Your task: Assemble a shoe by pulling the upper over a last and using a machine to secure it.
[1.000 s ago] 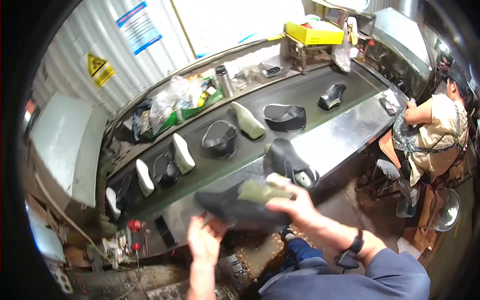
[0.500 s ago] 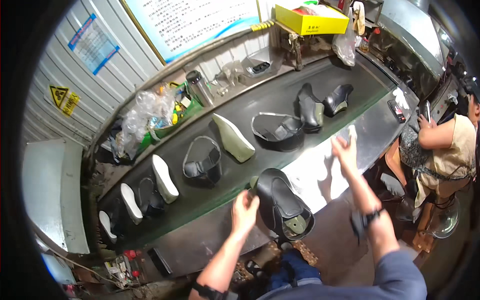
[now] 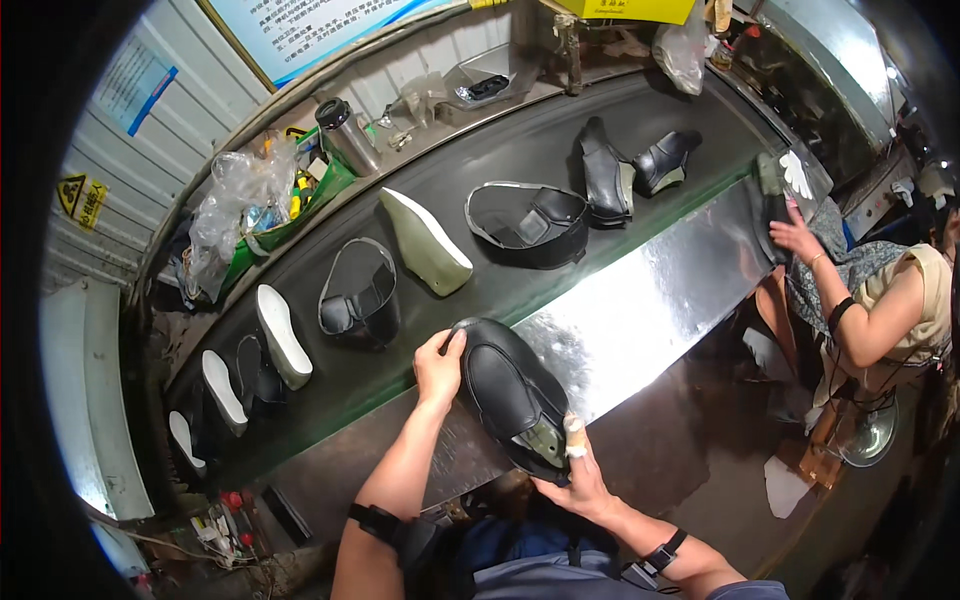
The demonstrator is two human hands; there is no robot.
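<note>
A black leather shoe upper (image 3: pixel 505 385) stretched on a green last (image 3: pixel 542 440) is held between my hands over the near edge of the metal table. My left hand (image 3: pixel 438 372) grips its toe end, thumb against the leather. At the open heel end, my right hand (image 3: pixel 582 482) is closed on the rim, with a white wrap on one finger. Past them, on the dark belt (image 3: pixel 420 330), stand a green last with a white underside (image 3: pixel 432 245), a loose black upper (image 3: pixel 360 300) and another wider black upper (image 3: pixel 530 230).
Two black shoes on lasts (image 3: pixel 607 178) stand farther along the belt. White-bottomed pieces (image 3: pixel 283 335) line its left part. A shiny metal table (image 3: pixel 640 300) runs along the near side. At right a co-worker's hand (image 3: pixel 795 235) touches a dark shoe piece (image 3: pixel 770 205). A steel flask (image 3: pixel 347 138) stands behind.
My right hand has come in from over the metal table to the shoe's heel end. My left hand now grips the toe. The view has shifted, and the co-worker's arm reaches to the table.
</note>
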